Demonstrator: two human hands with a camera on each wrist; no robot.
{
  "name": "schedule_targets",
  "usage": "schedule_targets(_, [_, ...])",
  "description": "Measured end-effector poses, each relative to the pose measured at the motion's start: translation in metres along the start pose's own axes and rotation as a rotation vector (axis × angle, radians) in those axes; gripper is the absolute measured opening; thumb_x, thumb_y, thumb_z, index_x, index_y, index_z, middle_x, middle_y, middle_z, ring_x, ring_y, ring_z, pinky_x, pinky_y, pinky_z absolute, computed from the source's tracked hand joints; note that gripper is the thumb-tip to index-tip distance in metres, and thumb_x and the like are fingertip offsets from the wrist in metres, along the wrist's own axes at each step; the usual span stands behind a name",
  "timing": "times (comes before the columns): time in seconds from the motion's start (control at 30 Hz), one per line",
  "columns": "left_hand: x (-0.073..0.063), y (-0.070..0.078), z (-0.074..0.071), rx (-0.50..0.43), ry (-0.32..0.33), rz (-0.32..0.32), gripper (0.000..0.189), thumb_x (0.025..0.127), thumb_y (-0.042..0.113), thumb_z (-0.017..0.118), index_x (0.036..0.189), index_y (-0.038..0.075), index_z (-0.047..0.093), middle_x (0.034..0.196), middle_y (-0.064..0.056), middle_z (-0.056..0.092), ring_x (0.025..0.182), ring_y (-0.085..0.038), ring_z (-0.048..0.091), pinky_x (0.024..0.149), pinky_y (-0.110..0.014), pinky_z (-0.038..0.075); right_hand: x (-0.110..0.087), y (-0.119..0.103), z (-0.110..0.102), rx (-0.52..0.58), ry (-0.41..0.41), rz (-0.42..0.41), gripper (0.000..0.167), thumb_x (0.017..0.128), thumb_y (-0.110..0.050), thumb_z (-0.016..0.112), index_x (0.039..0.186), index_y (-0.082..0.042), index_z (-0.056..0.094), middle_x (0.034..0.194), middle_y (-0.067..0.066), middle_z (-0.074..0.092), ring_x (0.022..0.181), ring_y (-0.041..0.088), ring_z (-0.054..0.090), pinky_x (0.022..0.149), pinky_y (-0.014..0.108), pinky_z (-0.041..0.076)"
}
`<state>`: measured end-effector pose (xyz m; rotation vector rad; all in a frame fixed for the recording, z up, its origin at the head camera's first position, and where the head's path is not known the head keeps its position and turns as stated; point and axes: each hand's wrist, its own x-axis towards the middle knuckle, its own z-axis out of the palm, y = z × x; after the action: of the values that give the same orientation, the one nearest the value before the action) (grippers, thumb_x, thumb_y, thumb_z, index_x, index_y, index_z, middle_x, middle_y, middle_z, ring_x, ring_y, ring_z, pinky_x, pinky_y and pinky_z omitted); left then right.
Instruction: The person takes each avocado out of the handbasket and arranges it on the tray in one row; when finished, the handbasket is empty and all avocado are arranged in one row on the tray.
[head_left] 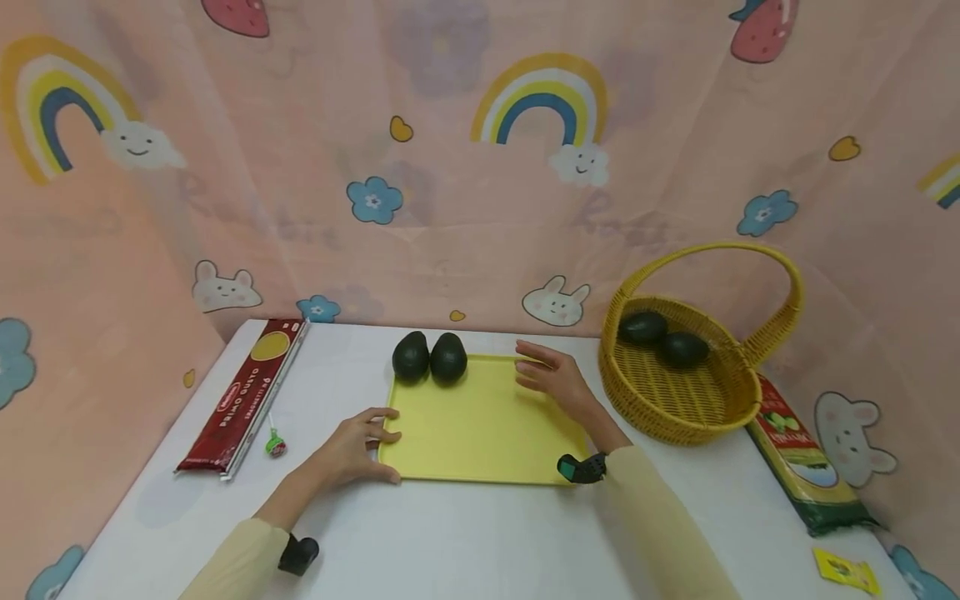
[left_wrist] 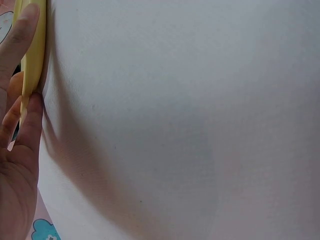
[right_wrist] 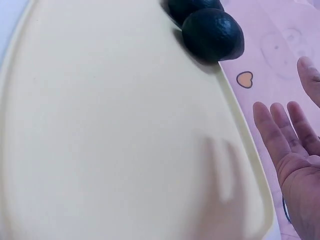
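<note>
A yellow rectangular tray [head_left: 487, 433] lies on the white table, with two dark avocados [head_left: 448, 358] side by side at its far left corner. My left hand [head_left: 352, 446] holds the tray's left edge near the front corner. In the left wrist view, that hand's fingers [left_wrist: 34, 117] meet the tray's rim [left_wrist: 35, 55] from both sides. Over the tray's far right part, my right hand [head_left: 558, 382] is held with fingers apart and nothing in it. The right wrist view shows its spread fingers [right_wrist: 272, 127] and their shadow on the tray.
A yellow wicker basket [head_left: 675, 423] with a tall handle stands at the right, holding two more avocados [head_left: 642, 327]. Beside it lie a red and green bag [head_left: 806, 458] and a yellow packet [head_left: 846, 572]. At left are a red spaghetti pack [head_left: 243, 400] and a small lollipop [head_left: 275, 445].
</note>
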<state>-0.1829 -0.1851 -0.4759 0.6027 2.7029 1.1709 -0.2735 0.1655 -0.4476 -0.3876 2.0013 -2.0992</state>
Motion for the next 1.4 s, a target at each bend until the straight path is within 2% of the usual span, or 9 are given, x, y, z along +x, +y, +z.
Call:
schedule_targets(0.2, [-0.002,-0.002,-0.002,-0.013,0.011,0.022,0.063,0.061,0.030,0.090,0.108,-0.007,0.070,0.133,-0.014,0.050,0.125,-0.041,0.047,0.093,-0.033,0.052,-0.016,-0.010,-0.013,-0.018,0.009,0.012,0.055,0.093,-0.005,0.062,0.142,0.004,0.040,0.144,0.023,0.041,0.115,0.011,0.058,0.092,0.036,0.053])
schedule_targets(0.47, [-0.002,-0.003,-0.005,-0.021,0.018,0.015,0.063,0.060,0.028,0.091,0.108,-0.007,0.070,0.133,-0.013,0.050,0.124,-0.042,0.048,0.093,-0.033,0.052,-0.044,-0.028,-0.043,-0.122,0.061,-0.076,0.051,0.092,-0.008,0.064,0.137,0.007,0.045,0.124,-0.004,0.060,0.110,0.008,0.060,0.085,0.026,0.055])
schedule_targets(0.63, [-0.002,-0.005,-0.007,-0.042,0.024,0.012,0.063,0.060,0.027,0.091,0.108,-0.008,0.069,0.134,-0.014,0.050,0.124,-0.043,0.048,0.093,-0.033,0.052,-0.061,-0.039,-0.067,-0.132,0.129,-0.126,0.046,0.093,-0.008,0.062,0.135,0.005,0.049,0.118,-0.006,0.063,0.102,0.005,0.063,0.083,0.026,0.056])
schedule_targets(0.8, [-0.001,-0.004,-0.008,-0.026,0.026,-0.005,0.064,0.060,0.029,0.091,0.109,-0.006,0.070,0.134,-0.012,0.050,0.124,-0.040,0.048,0.094,-0.033,0.051,-0.078,-0.048,-0.093,-0.173,0.211,-0.113,0.044,0.093,-0.014,0.063,0.136,-0.007,0.054,0.120,-0.010,0.060,0.100,0.006,0.065,0.083,0.023,0.055])
schedule_targets(1.0, [0.000,-0.005,-0.010,-0.017,0.021,-0.005,0.064,0.060,0.029,0.091,0.109,-0.006,0.069,0.134,-0.013,0.050,0.124,-0.041,0.048,0.095,-0.037,0.051,-0.088,-0.054,-0.121,-0.001,0.279,-0.104,0.039,0.093,-0.008,0.062,0.132,-0.012,0.059,0.118,-0.013,0.061,0.099,0.001,0.063,0.080,0.021,0.056])
schedule_targets(1.13, [0.000,-0.007,-0.011,-0.040,0.015,-0.012,0.063,0.060,0.027,0.091,0.109,-0.007,0.069,0.134,-0.012,0.049,0.125,-0.042,0.046,0.095,-0.036,0.051,-0.085,-0.059,-0.134,0.102,0.404,-0.008,0.032,0.090,-0.010,0.066,0.119,-0.022,0.068,0.106,-0.014,0.064,0.091,0.000,0.064,0.073,0.019,0.058])
schedule_targets(1.27, [-0.001,-0.009,-0.011,-0.056,0.019,-0.012,0.063,0.060,0.025,0.091,0.108,-0.008,0.069,0.134,-0.014,0.049,0.125,-0.043,0.046,0.094,-0.035,0.051,-0.077,-0.062,-0.142,0.166,0.522,0.098,0.027,0.086,-0.014,0.071,0.109,-0.028,0.068,0.097,-0.013,0.062,0.084,0.000,0.062,0.068,0.019,0.058])
schedule_targets(1.33, [-0.003,-0.010,-0.011,-0.065,0.018,-0.013,0.063,0.060,0.025,0.091,0.108,-0.008,0.069,0.134,-0.014,0.049,0.125,-0.043,0.046,0.094,-0.034,0.051,-0.073,-0.062,-0.145,0.224,0.540,0.126,0.031,0.086,-0.012,0.071,0.112,-0.027,0.064,0.098,-0.011,0.060,0.084,0.002,0.062,0.069,0.020,0.059])
schedule_targets(1.4, [-0.003,-0.011,-0.010,-0.065,0.015,-0.013,0.063,0.060,0.026,0.091,0.108,-0.008,0.069,0.134,-0.014,0.050,0.125,-0.043,0.046,0.094,-0.034,0.051,-0.070,-0.062,-0.146,0.238,0.527,0.150,0.041,0.088,-0.012,0.068,0.127,-0.022,0.057,0.101,-0.011,0.057,0.084,0.002,0.061,0.072,0.019,0.058])
